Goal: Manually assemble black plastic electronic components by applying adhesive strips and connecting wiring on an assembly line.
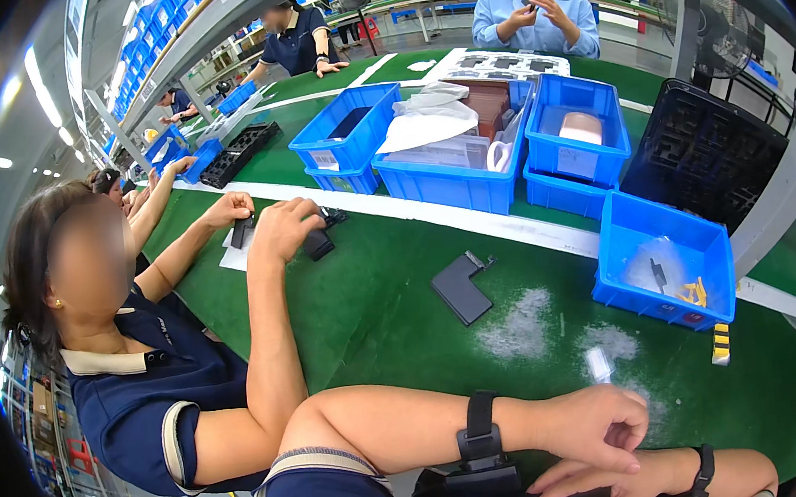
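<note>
Along the table's near edge, my left hand (595,425) is curled, its fingertips bent down by my other hand; whatever its palm may hold is hidden. Just below it, my right hand (594,485) has its fingers stretched out to the left, nothing visible in them. Closest to the hands on the green table top (365,299) is a small clear-and-white piece (599,364), lying among pale powdery flecks (518,325). Farther off is a flat dark-grey L-shaped piece (463,287) with a small tab at one corner.
At right stands a blue bin (620,272) with yellow and black bits. More blue bins (449,180) line the back, beside a black moulded tray (707,150). A co-worker (148,365) at my left handles a small black part (241,232). A metal post (775,173) rises at right.
</note>
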Demonstrator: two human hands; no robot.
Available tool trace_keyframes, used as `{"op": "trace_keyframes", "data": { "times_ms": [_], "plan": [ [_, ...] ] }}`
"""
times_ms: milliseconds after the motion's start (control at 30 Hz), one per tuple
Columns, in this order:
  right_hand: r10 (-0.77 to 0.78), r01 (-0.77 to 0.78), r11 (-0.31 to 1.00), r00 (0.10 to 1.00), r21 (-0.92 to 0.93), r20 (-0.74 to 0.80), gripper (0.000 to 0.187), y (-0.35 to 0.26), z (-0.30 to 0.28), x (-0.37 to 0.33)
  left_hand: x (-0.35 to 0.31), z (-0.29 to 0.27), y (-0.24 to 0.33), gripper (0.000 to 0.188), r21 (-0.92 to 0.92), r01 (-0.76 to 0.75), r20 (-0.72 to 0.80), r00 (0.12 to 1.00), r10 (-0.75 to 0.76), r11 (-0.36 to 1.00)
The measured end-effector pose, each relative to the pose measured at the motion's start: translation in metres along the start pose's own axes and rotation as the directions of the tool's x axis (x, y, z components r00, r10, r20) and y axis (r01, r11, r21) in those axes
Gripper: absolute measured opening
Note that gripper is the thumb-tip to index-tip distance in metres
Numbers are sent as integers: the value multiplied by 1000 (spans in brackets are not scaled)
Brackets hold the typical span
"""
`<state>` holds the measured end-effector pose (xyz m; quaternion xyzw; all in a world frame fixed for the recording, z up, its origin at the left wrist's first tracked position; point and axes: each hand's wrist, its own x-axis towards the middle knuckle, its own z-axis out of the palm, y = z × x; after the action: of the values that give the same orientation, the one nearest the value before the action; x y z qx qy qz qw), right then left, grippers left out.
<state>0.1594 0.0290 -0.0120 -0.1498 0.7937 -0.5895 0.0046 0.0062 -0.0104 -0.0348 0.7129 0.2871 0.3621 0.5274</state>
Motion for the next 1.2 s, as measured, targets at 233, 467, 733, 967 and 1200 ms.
{"op": "trace_keyframes", "data": {
  "times_ms": [233,467,733,967,1200],
  "plan": [
    [-6,6,1000,1000,0,-4,36,0,0,0,0,-3,-5,25,51,-81,-6,997,82,995],
    [-15,15,999,1000,-29,-3,37,1,1,-1,0,0,-1,25,15,-77,-55,995,78,997],
    [-25,24,1000,999,-4,-28,36,2,2,-1,0,-4,-2,26,80,-50,3,999,50,996],
    [-46,45,999,998,-31,-44,36,4,1,-1,0,-1,-5,27,11,-51,-33,998,51,999],
    [-28,27,998,999,-53,-23,36,4,3,-5,-1,0,-8,27,50,-102,-7,995,102,994]
  ]
}}
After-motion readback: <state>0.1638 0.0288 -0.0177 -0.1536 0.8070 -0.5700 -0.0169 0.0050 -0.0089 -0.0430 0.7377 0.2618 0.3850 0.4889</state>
